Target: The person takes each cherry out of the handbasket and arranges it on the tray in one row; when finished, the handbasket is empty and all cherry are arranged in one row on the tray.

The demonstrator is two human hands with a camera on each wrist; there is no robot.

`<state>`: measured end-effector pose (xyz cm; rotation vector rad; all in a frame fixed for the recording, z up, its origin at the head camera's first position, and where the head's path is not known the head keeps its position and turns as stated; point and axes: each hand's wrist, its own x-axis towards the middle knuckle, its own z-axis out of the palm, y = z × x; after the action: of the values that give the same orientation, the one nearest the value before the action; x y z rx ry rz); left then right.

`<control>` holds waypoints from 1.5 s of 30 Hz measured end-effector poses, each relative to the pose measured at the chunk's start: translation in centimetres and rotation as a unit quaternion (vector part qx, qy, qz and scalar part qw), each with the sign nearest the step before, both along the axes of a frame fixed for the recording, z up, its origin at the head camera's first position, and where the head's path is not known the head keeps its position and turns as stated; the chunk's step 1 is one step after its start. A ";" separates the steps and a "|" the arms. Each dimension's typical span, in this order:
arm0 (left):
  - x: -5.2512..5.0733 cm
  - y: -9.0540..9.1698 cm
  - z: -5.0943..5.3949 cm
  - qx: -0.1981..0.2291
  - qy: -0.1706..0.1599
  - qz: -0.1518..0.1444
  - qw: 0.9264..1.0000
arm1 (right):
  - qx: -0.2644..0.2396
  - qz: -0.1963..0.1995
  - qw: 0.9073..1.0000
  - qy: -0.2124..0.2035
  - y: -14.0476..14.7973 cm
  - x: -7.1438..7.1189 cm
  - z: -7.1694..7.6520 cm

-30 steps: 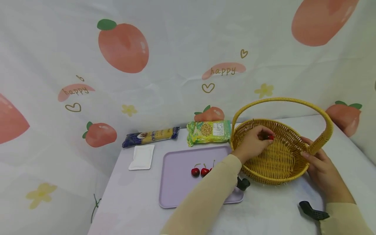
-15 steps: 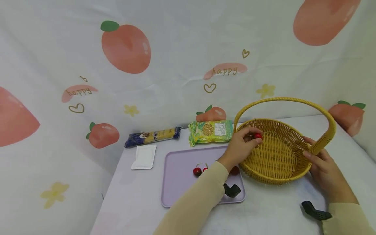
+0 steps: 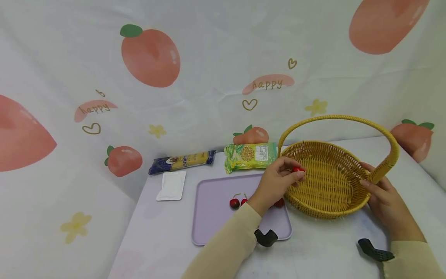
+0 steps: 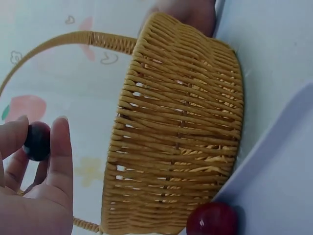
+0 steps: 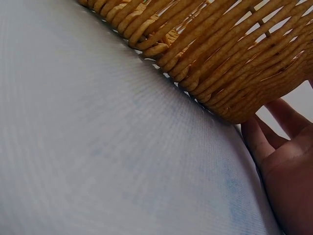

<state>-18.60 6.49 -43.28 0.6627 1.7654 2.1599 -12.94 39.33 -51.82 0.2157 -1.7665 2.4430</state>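
Observation:
My left hand [image 3: 275,182] pinches a red cherry [image 3: 297,169] between thumb and fingers, at the left rim of a yellow wicker basket [image 3: 325,186] with a tall arched handle. In the left wrist view the pinched cherry [image 4: 37,141] looks dark, apart from the basket's woven side [image 4: 176,122]. My right hand [image 3: 386,201] grips the basket's right rim by the handle's foot, thumb over the edge and fingers outside. On the lilac tray [image 3: 209,228] lie cherries with stems [image 3: 234,203], partly behind my left forearm. Another red fruit [image 3: 280,202] sits by the tray's right edge, close to the basket.
Along the back lie a blue and yellow long packet [image 3: 182,161] and a green and yellow bag [image 3: 249,157]. A white flat packet [image 3: 171,186] is left of the tray. A printed cloth [image 3: 209,77] hangs behind the table.
My left hand has moved left, from over the inside of the basket to its left rim, with the cherry still pinched. My right hand keeps its grip on the basket.

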 end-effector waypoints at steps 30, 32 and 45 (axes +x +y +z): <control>2.2 -12.7 -1.7 -0.093 -0.020 0.104 0.990 | -0.008 0.003 1.000 -0.001 0.0 0.2 0.0; 2.2 -13.6 -2.0 -0.093 -0.024 0.111 0.989 | -0.003 0.003 1.000 -0.006 0.0 0.2 0.0; 2.8 -18.1 -4.4 -0.113 -0.063 0.182 0.975 | -0.006 -0.005 1.000 -0.013 -0.1 0.0 0.1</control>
<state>-15.77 -11.64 -47.67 0.1501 2.1520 2.1097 -12.94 39.19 -51.68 0.1744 -1.7589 2.4580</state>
